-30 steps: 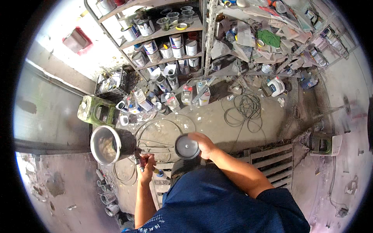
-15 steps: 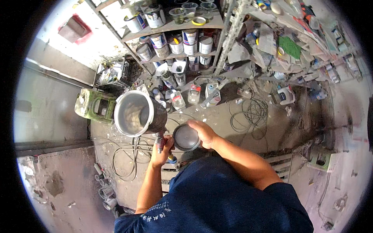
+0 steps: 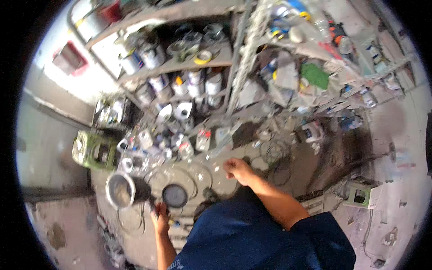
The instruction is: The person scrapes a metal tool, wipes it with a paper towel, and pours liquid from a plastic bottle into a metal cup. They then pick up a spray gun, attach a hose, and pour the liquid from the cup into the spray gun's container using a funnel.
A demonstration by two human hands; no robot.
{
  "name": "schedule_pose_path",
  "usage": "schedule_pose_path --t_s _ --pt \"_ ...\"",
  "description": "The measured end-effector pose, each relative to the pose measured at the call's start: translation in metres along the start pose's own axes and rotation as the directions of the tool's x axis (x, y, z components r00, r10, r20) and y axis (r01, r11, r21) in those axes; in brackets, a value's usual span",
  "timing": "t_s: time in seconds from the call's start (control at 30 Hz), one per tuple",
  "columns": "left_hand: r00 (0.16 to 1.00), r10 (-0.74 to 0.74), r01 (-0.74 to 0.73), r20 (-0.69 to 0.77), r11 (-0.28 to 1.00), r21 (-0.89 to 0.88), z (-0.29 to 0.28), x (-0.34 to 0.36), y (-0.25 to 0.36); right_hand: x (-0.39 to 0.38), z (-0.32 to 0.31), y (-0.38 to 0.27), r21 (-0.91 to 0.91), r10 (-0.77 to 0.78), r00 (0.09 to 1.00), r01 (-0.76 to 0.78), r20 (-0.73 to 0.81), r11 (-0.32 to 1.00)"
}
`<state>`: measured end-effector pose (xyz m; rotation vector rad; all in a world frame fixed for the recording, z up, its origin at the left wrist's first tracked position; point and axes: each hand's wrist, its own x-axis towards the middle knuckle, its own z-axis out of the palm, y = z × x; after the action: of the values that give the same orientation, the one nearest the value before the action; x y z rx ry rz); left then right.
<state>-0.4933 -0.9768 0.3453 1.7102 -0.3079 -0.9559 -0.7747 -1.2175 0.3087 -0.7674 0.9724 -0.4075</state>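
Observation:
Low on the left, my left hand point(image 3: 159, 217) is closed around the handle of what looks like a spray gun. Its large grey cup point(image 3: 120, 190), with a pale rim, is uncovered and tilted so that its inside shows. Just right of that hand is a round dark lid-like disc point(image 3: 174, 195); whether my left fingers also hold it, I cannot tell. Farther right, my right hand point(image 3: 238, 171) is raised away from the disc, its fingers curled in. Blur hides what those fingers hold, if anything.
Shelves with paint cans point(image 3: 195, 83) and plastic cups stand ahead. A green stool point(image 3: 94, 150) is at left, near bottles and jugs point(image 3: 203, 139) on the floor. Cables point(image 3: 274, 153) lie coiled there. Paper and a green cloth point(image 3: 315, 75) clutter the right shelf.
My right hand has let go of the round disc and moved to its right. My left hand, the cup and the disc are lower and farther left; the view has tilted up.

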Motion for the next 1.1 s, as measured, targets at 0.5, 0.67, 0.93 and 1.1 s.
schedule_pose_path --t_s 0.5,0.67,0.93,1.1 --pt "0.945 -0.065 0.028 -0.321 0.992 -0.12 0.138 -0.018 0.015 -0.024 -0.252 -0.445 -0.57 -0.897 0.425 0.71 -0.122 0.414" --pt "0.904 -0.01 0.007 -0.427 1.0 -0.009 0.15 -0.032 -0.001 0.012 -0.248 -0.552 -0.639 -0.888 0.452 0.661 -0.081 0.395" --pt "0.824 0.09 0.033 -0.56 0.978 0.206 0.158 -0.078 -0.002 0.131 -0.246 -0.655 -0.9 -0.832 0.536 0.282 -0.14 0.333" --pt "0.737 0.066 0.075 -0.673 0.981 0.178 0.17 -0.1 -0.002 0.184 -0.238 -0.676 -0.734 -0.509 0.844 0.239 -0.166 0.635"
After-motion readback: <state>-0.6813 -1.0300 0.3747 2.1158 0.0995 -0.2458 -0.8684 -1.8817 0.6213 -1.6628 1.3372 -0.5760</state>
